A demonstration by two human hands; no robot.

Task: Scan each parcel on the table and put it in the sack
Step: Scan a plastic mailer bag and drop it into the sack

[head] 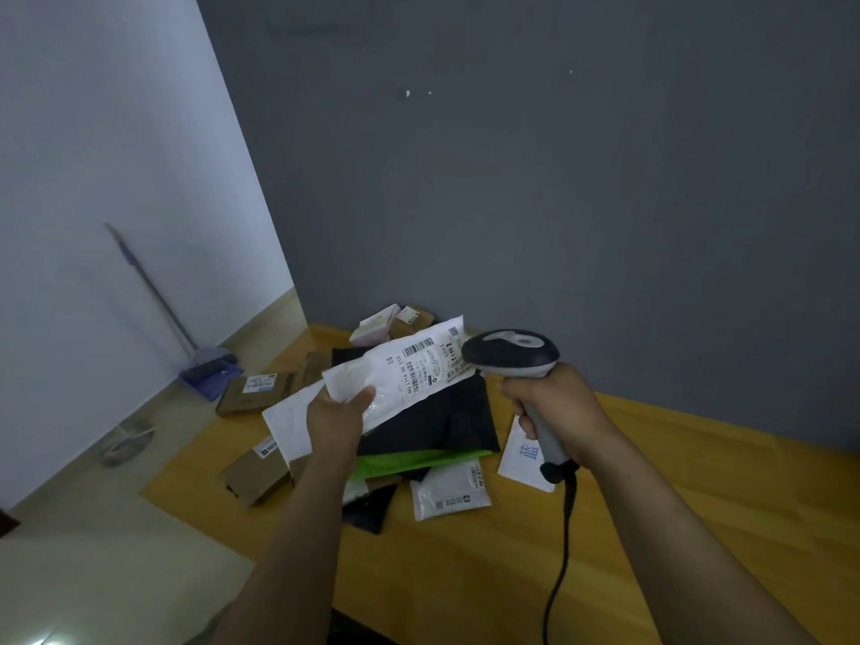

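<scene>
Scan step in hand. Left hand (337,414) pinches the white parcel (409,379) by its near end, thumb on top, fingers curled under, and holds it up over the pile with the label face up. Right hand (554,407) is wrapped round the handle of the scanner (509,353); the scanner head sits just beside the parcel's far end and covers part of the label. Barcode (417,349) is visible and roughly flat.

To do it well, I'd say: pull the scanner back a little so its window faces the barcode rather than sitting over the label edge, and hold the soft bag taut so the bars don't wrinkle. Watch the cable (563,551), which could snag on the pile. No sack in view, so the drop probably needs a turn away from the table.

Table (675,505) is yellow-orange and pushed into a corner. On it, under the held parcel: black bag (446,416), green bag (419,460), small white bag (449,493), white envelope (526,453) with blue print, and brown boxes (253,479) at the left edge and back. Many parcels are not yet done.

Room: grey wall (558,179) behind, white wall (116,132) to the left, pale floor (93,528). A broom (153,295) leans on the white wall beside a blue dustpan (209,372). Lighting is dim.
</scene>
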